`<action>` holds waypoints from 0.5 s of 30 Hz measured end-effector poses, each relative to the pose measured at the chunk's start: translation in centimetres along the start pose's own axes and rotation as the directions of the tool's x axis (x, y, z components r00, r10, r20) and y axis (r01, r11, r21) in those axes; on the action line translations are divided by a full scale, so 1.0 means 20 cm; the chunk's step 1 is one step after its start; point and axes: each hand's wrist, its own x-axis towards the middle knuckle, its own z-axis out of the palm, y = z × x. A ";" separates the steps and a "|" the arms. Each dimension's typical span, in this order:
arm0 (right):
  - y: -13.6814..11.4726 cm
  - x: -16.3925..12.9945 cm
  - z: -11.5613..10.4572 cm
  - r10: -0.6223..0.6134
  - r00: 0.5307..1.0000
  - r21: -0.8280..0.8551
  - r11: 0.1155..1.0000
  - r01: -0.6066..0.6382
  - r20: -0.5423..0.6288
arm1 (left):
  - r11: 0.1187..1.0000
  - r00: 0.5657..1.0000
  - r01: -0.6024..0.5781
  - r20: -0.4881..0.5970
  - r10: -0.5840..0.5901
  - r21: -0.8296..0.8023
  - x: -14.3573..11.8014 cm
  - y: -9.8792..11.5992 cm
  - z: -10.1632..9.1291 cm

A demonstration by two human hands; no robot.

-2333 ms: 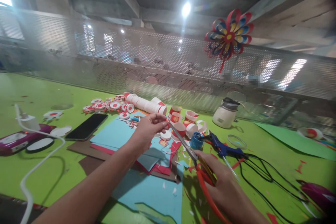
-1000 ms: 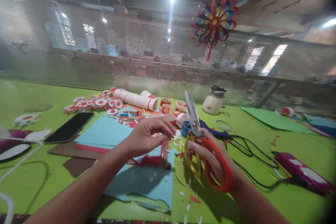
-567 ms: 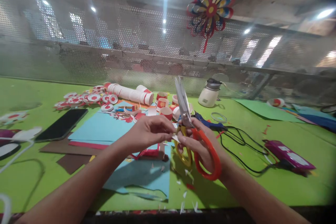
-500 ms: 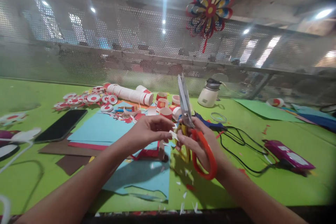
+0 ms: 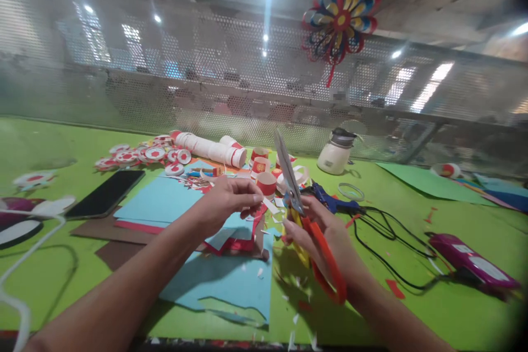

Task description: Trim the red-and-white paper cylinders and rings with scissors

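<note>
My right hand is wrapped around a pair of scissors with one orange and one yellow handle. The blades point up and away, close together. To its left, the fingers of my left hand are pinched on a small white paper strip. A gap separates the two hands. Below them lie light blue paper sheets and small white and red scraps. Just beyond the fingers stand red paper cup pieces, and a curled white paper strip lies beside them, partly behind the scissors.
A blue glue gun with a black cord lies at right, near a purple device. Further back are a cream bottle, stacked paper cups and red-and-white discs. A phone lies at left; a paper flower hangs above.
My hands have drawn apart, the left one keeping the white strip. The scissors have tilted further left and dropped slightly. The view has shifted a little left.
</note>
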 end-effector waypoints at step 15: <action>0.12 -0.14 -0.18 0.018 0.952 -0.320 0.944 0.085 0.304 | 0.988 0.996 -0.046 0.069 0.057 -0.147 0.00 0.06 -0.18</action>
